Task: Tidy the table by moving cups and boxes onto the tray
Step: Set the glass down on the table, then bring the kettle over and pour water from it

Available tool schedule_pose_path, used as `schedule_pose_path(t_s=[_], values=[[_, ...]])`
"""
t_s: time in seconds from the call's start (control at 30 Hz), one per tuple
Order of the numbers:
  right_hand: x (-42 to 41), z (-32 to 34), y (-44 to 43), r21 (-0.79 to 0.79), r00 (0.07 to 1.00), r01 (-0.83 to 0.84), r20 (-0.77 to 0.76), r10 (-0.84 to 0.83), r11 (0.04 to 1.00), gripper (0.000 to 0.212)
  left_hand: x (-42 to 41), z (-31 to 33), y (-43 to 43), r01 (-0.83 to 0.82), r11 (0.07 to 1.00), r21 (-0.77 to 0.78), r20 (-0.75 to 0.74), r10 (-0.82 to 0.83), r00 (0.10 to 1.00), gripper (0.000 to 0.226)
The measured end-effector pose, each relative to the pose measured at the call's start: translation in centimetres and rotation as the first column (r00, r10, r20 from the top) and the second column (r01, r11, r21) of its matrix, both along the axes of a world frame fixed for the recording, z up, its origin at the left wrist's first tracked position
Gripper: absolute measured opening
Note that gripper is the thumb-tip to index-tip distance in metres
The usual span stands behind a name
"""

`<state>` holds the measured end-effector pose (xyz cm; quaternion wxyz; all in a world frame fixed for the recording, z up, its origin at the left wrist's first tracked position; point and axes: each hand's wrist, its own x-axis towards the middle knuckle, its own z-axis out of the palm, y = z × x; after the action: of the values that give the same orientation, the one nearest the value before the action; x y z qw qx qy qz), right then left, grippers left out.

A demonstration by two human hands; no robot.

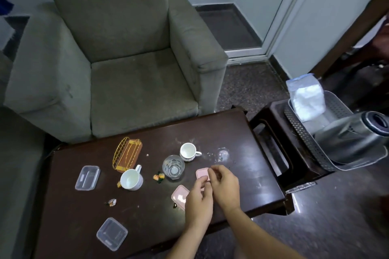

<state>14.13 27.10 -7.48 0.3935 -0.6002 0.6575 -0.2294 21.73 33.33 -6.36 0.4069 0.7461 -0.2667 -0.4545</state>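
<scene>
Both my hands meet over a small pink box (201,173) on the dark table (248,183). My right hand (225,185) curls its fingers over the box's right edge, and my left hand (200,200) pinches its near edge. A second pink box (179,195) lies just left of my left hand. A small white cup (188,151), a clear glass (173,166) and a larger white mug (131,179) stand further left. Two clear lidded boxes (87,177) (112,234) lie at the table's left. The grey perforated tray (303,130) sits on a stool to the right.
A gold wire rack (126,156) lies near the mug. Small wrappers (158,177) (112,202) are scattered on the table. The tray holds a steel kettle (353,132) and a white plastic bag (307,99). A grey armchair (117,59) stands behind the table.
</scene>
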Motion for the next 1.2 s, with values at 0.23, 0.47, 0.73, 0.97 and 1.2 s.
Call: schedule_pose_path(t_s=[0.23, 0.47, 0.73, 0.97, 1.2], values=[[-6.1, 4.8, -5.4, -0.154, 0.986, 0.164, -0.015, -0.168, 0.974, 0.012, -5.2, 4.3, -6.9, 0.127, 0.985, -0.116, 0.049, -0.122, 0.991, 0.025], [-16.1, 9.9, -10.9, -0.329, 0.949, 0.288, -0.025, -0.313, 0.899, 0.013, -14.1, 8.7, -13.7, 0.318, 0.930, -0.186, 0.087, -0.307, 0.948, 0.031], [-30.1, 13.1, -17.0, -0.457, 0.827, 0.472, -0.067, -0.558, 0.754, 0.022, -25.3, 9.8, -17.4, 0.383, 0.903, -0.192, 0.003, -0.390, 0.921, 0.032], [-40.9, 12.9, -21.9, -0.361, 0.781, 0.481, -0.238, -0.577, 0.799, 0.028, -33.6, 8.0, -19.4, 0.469, 0.870, -0.152, -0.179, -0.491, 0.852, 0.050], [-46.4, 10.8, -25.5, -0.219, 0.881, 0.303, -0.306, -0.360, 0.927, 0.049, -38.9, 7.4, -23.0, 0.499, 0.857, -0.127, -0.326, -0.511, 0.795, 0.068]])
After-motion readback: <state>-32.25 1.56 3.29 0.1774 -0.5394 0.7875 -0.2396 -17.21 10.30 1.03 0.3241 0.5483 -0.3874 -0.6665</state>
